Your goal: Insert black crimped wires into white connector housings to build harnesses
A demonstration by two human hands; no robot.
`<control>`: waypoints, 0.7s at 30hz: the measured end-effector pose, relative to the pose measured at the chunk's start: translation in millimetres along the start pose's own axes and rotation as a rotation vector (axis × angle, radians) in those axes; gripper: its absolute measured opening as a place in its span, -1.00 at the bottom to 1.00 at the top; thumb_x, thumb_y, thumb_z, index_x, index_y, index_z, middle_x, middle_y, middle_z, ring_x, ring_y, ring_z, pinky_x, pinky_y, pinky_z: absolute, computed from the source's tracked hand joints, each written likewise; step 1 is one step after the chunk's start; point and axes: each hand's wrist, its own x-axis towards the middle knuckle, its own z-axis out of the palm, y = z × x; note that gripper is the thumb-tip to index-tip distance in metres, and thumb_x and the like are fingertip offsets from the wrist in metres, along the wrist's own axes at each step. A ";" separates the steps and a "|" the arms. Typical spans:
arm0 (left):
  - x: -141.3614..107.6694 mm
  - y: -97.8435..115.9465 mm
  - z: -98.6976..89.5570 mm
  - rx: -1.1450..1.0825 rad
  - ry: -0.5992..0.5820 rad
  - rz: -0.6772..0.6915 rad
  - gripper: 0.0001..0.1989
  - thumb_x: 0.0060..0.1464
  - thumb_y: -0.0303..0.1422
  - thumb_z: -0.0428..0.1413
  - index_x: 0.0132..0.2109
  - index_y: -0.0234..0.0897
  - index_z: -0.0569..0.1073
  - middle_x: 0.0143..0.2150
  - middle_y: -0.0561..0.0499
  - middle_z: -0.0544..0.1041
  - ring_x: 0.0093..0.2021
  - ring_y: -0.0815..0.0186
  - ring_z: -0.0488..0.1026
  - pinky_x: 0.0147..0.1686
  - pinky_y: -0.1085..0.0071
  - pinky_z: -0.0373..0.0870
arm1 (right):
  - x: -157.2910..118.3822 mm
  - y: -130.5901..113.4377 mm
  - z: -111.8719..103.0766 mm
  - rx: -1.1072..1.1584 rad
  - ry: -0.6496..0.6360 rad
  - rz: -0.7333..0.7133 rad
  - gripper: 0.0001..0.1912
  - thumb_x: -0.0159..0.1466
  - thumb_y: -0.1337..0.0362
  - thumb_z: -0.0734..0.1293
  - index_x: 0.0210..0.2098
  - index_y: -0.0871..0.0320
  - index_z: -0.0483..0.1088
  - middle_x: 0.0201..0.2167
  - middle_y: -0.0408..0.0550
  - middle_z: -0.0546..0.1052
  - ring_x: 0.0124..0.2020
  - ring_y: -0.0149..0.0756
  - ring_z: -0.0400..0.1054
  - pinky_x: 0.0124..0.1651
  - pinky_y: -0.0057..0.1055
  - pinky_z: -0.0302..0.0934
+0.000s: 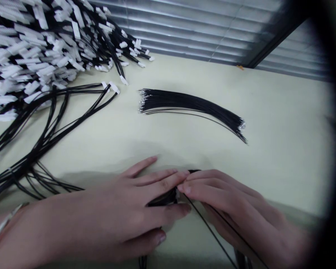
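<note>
My left hand (123,213) is closed round a bundle of black wires (162,200), its fingers on both sides of the bundle's end. My right hand (235,209) meets it with fingertips pinched together at that end. Thin black wires (210,232) run from the pinch down under my right palm toward the bottom edge. What sits exactly between the fingertips is mostly hidden. Beyond both hands lies a neat bunch of loose black wires (190,102) with shiny metal terminals at both ends.
A large heap of black cables with white connectors (36,56) fills the back left. Several black cables (44,144) loop down the left side of the pale table (282,149). Window blinds (190,26) and a dark frame post (280,37) stand behind the table's back edge.
</note>
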 end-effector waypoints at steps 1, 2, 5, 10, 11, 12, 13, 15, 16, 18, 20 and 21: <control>-0.1 0.2 0.0 0.003 -0.004 -0.003 -0.58 0.31 -0.34 -0.04 0.28 -0.19 0.24 0.42 -0.15 0.12 0.45 0.15 -0.08 0.43 0.04 -0.24 | 0.9 -0.1 -0.5 -0.005 -0.003 -0.001 -0.65 0.32 0.53 0.20 0.09 0.29 0.30 -0.08 0.07 0.55 0.06 -0.29 0.41 0.15 -0.45 0.35; -0.1 0.3 0.0 0.007 -0.014 -0.007 -0.58 0.31 -0.34 -0.05 0.28 -0.19 0.23 0.42 -0.15 0.11 0.45 0.16 -0.10 0.43 0.03 -0.25 | 1.3 -0.3 -0.7 -0.012 -0.014 -0.007 -0.66 0.32 0.53 0.20 0.08 0.30 0.31 -0.07 0.08 0.55 0.07 -0.29 0.41 0.14 -0.46 0.35; 0.0 0.5 -0.2 0.016 -0.041 -0.008 -0.60 0.34 -0.34 -0.10 0.28 -0.16 0.22 0.43 -0.11 0.10 0.46 0.21 -0.16 0.43 0.03 -0.26 | -1.2 -0.2 -0.2 -0.037 -0.048 -0.040 -0.69 0.33 0.51 0.20 0.07 0.35 0.32 -0.09 0.12 0.56 0.10 -0.24 0.39 0.15 -0.42 0.34; -0.2 0.4 -1.1 0.002 -0.024 -0.001 -0.58 0.32 -0.35 -0.06 0.29 -0.18 0.22 0.42 -0.11 0.12 0.46 0.19 -0.13 0.44 0.06 -0.27 | -4.5 -0.3 2.5 -0.054 -0.063 0.021 -0.71 0.33 0.51 0.23 0.04 0.34 0.32 -0.09 0.11 0.56 0.04 -0.21 0.40 0.15 -0.35 0.34; -0.2 0.4 -1.5 -0.005 -0.024 -0.002 -0.59 0.31 -0.35 -0.05 0.28 -0.17 0.23 0.41 -0.10 0.14 0.46 0.18 -0.11 0.44 0.06 -0.27 | -2.1 -0.8 2.7 -0.048 -0.069 0.014 -0.73 0.34 0.50 0.22 0.03 0.34 0.33 -0.10 0.10 0.55 0.02 -0.24 0.40 0.14 -0.38 0.34; -0.1 0.6 -2.0 -0.014 -0.021 -0.005 -0.60 0.31 -0.35 -0.05 0.26 -0.16 0.26 0.41 -0.09 0.15 0.45 0.18 -0.09 0.44 0.06 -0.27 | 1.1 -1.6 2.5 -0.045 -0.076 -0.001 -0.76 0.36 0.49 0.21 0.01 0.32 0.34 -0.11 0.07 0.55 0.00 -0.27 0.40 0.13 -0.41 0.33; -0.1 0.8 -2.5 -0.021 -0.019 -0.010 -0.63 0.31 -0.35 -0.04 0.23 -0.15 0.29 0.40 -0.08 0.17 0.45 0.18 -0.06 0.44 0.05 -0.27 | 4.8 -2.6 2.1 -0.044 -0.086 -0.018 -0.78 0.38 0.48 0.19 -0.02 0.30 0.36 -0.11 0.04 0.55 -0.02 -0.29 0.39 0.10 -0.43 0.34; 0.0 1.4 -3.2 -0.026 -0.021 -0.015 -0.69 0.31 -0.33 -0.04 0.16 -0.12 0.36 0.38 -0.04 0.22 0.44 0.18 -0.02 0.44 0.03 -0.25 | 11.0 -5.0 0.0 -0.008 -0.102 -0.019 -0.82 0.38 0.46 0.21 -0.08 0.25 0.40 -0.11 0.00 0.52 -0.05 -0.33 0.38 0.03 -0.49 0.35; -0.1 1.6 -3.4 -0.018 -0.025 -0.017 -0.70 0.31 -0.32 -0.04 0.15 -0.10 0.37 0.37 -0.04 0.23 0.44 0.18 -0.02 0.43 0.02 -0.24 | 12.4 -5.9 -1.8 0.041 -0.102 0.011 -0.85 0.37 0.45 0.23 -0.12 0.23 0.42 -0.12 -0.02 0.51 -0.08 -0.35 0.38 -0.01 -0.51 0.35; -0.7 1.7 -3.2 0.006 -0.033 -0.013 -0.68 0.33 -0.30 -0.06 0.18 -0.09 0.34 0.37 -0.07 0.23 0.44 0.20 -0.05 0.43 0.02 -0.20 | 10.5 -5.2 -6.9 0.176 -0.090 0.133 -0.91 0.35 0.41 0.28 -0.23 0.18 0.43 -0.22 -0.07 0.47 -0.20 -0.41 0.37 -0.14 -0.55 0.33; -1.5 1.6 -2.4 0.028 -0.021 -0.004 -0.64 0.33 -0.29 -0.07 0.23 -0.09 0.28 0.37 -0.09 0.22 0.45 0.20 -0.07 0.42 0.04 -0.16 | 3.8 1.5 -14.6 0.366 -0.042 0.314 -0.84 0.39 0.30 0.26 -0.30 0.14 0.43 -0.36 -0.11 0.44 -0.35 -0.44 0.34 -0.29 -0.53 0.28; -1.9 1.5 -1.8 0.036 -0.007 -0.001 -0.62 0.33 -0.29 -0.06 0.25 -0.08 0.27 0.38 -0.09 0.21 0.44 0.19 -0.04 0.42 0.05 -0.13 | -0.1 7.8 -19.4 0.488 0.012 0.416 -0.76 0.42 0.23 0.21 -0.33 0.11 0.44 -0.47 -0.15 0.40 -0.44 -0.45 0.29 -0.36 -0.51 0.24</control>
